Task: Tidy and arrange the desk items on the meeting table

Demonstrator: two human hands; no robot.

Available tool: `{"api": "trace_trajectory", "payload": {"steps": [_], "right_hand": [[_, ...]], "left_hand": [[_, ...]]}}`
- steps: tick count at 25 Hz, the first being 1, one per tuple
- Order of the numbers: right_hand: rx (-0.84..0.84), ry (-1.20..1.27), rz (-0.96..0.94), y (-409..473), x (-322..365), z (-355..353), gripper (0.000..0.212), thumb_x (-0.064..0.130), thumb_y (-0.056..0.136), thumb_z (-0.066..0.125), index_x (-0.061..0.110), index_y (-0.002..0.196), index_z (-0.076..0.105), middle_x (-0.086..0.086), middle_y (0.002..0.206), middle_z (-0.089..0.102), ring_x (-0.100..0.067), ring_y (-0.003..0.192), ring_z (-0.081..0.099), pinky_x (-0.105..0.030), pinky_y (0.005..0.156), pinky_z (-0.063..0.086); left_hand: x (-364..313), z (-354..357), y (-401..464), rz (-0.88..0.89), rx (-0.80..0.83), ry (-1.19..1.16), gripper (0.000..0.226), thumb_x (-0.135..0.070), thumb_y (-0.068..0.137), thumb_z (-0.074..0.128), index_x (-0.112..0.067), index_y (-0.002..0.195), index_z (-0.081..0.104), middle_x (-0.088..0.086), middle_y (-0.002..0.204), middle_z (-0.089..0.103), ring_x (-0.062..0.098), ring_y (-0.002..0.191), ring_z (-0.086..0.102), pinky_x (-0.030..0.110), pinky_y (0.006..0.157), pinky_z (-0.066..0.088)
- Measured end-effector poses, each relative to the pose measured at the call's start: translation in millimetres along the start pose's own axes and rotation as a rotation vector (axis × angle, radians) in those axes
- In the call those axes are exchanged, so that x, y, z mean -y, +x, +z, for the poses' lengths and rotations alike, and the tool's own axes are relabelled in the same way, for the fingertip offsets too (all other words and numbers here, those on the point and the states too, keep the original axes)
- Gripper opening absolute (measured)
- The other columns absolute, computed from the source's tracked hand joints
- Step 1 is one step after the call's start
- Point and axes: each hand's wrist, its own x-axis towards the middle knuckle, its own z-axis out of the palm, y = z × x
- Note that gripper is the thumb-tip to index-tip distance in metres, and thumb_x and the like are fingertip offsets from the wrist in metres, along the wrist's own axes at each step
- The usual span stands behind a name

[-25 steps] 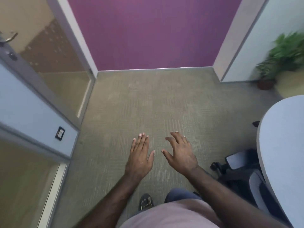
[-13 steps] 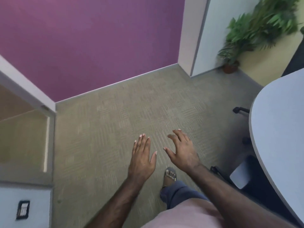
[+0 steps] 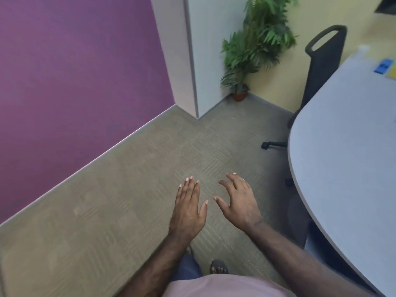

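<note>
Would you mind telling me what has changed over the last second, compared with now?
The view has swung right: the glass door has left the picture, while the meeting table, black chair and potted plant have come further in. Nothing was picked up or released. The left hand and right hand stay open, empty, over the carpet.

You are standing in an office meeting room: a rounded grey meeting table (image 3: 342, 159) is filling the right side, a black office chair (image 3: 321, 67) is waiting behind it, patterned carpet tiles (image 3: 132, 202) are covering the floor, and a potted plant (image 3: 255, 48) is decorating the corner.
</note>
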Motion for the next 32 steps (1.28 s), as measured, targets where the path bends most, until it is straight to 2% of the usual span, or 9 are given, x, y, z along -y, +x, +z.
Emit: {"api": "trace_trajectory", "payload": {"steps": [1, 5, 6, 10, 16, 21, 26, 32], "right_hand": [[-0.013, 0.014, 0.000, 3.0, 2.6, -1.9, 0.059, 0.054, 0.096, 0.067, 0.021, 0.145, 0.060, -0.009, 0.160, 0.049, -0.030, 0.155, 0.039, -0.048, 0.128, 0.033], [-0.144, 0.006, 0.200, 72.6, -12.4, -6.0, 0.059, 0.049, 0.094, 0.073, 0.018, 0.143, 0.063, -0.011, 0.158, 0.052, -0.031, 0.152, 0.044, -0.050, 0.125, 0.036], [-0.144, 0.012, 0.198, 73.2, -11.3, -8.4, 0.059, 0.049, 0.094, 0.073, 0.018, 0.143, 0.063, -0.011, 0.158, 0.052, -0.031, 0.152, 0.044, -0.050, 0.125, 0.036], [-0.239, -0.029, 0.395, 132.8, -17.6, -19.5, 0.059, 0.050, 0.096, 0.071, 0.019, 0.145, 0.062, -0.009, 0.160, 0.050, -0.028, 0.154, 0.040, -0.048, 0.127, 0.033], [-0.316, -0.084, 0.527, 168.6, -28.9, -34.3, 0.060, 0.052, 0.097, 0.068, 0.020, 0.146, 0.060, -0.007, 0.160, 0.050, -0.027, 0.155, 0.039, -0.049, 0.128, 0.033], [-0.421, -0.088, 0.680, 199.2, -66.7, -50.4, 0.059, 0.050, 0.094, 0.072, 0.019, 0.144, 0.063, -0.008, 0.158, 0.053, -0.029, 0.151, 0.045, -0.050, 0.125, 0.037], [-0.488, -0.085, 0.769, 236.2, -139.3, -66.7, 0.058, 0.047, 0.094, 0.074, 0.018, 0.142, 0.064, -0.009, 0.155, 0.054, -0.033, 0.148, 0.048, -0.054, 0.122, 0.039], [-0.559, -0.038, 0.861, 292.1, -257.5, -99.9, 0.053, 0.047, 0.096, 0.073, 0.020, 0.141, 0.065, -0.008, 0.158, 0.053, -0.033, 0.150, 0.046, -0.053, 0.122, 0.038]], "left_hand": [[2.5, 0.3, 5.1, 0.011, -0.030, 0.004, 0.066, -0.026, 0.098, 0.069, 0.002, 0.153, 0.045, 0.021, 0.165, 0.036, 0.034, 0.157, 0.030, 0.056, 0.127, 0.029], [31.5, 21.9, 110.3, 0.202, 0.032, -0.073, 0.066, -0.025, 0.099, 0.068, 0.002, 0.154, 0.044, 0.021, 0.165, 0.036, 0.033, 0.157, 0.029, 0.055, 0.127, 0.028], [34.2, 23.1, 116.5, 0.214, 0.020, -0.065, 0.066, -0.026, 0.099, 0.067, 0.002, 0.154, 0.044, 0.021, 0.165, 0.036, 0.033, 0.157, 0.029, 0.056, 0.127, 0.028], [53.5, 35.2, 220.9, 0.377, 0.127, -0.139, 0.066, -0.027, 0.099, 0.066, 0.002, 0.154, 0.044, 0.021, 0.165, 0.036, 0.034, 0.157, 0.029, 0.057, 0.126, 0.031], [42.4, 49.0, 303.7, 0.464, 0.157, -0.236, 0.067, -0.025, 0.100, 0.068, 0.003, 0.155, 0.042, 0.020, 0.166, 0.035, 0.032, 0.158, 0.027, 0.053, 0.129, 0.025], [1.7, 78.3, 373.8, 0.566, 0.235, -0.341, 0.067, -0.020, 0.098, 0.071, 0.005, 0.153, 0.043, 0.022, 0.164, 0.037, 0.034, 0.157, 0.031, 0.055, 0.127, 0.030], [-53.2, 121.3, 443.5, 0.666, 0.302, -0.359, 0.066, -0.019, 0.098, 0.071, 0.005, 0.152, 0.044, 0.022, 0.164, 0.038, 0.033, 0.156, 0.032, 0.056, 0.126, 0.032], [-134.1, 188.0, 547.2, 0.804, 0.384, -0.324, 0.065, -0.028, 0.102, 0.063, 0.001, 0.156, 0.040, 0.016, 0.167, 0.034, 0.028, 0.159, 0.027, 0.052, 0.128, 0.029]]}}
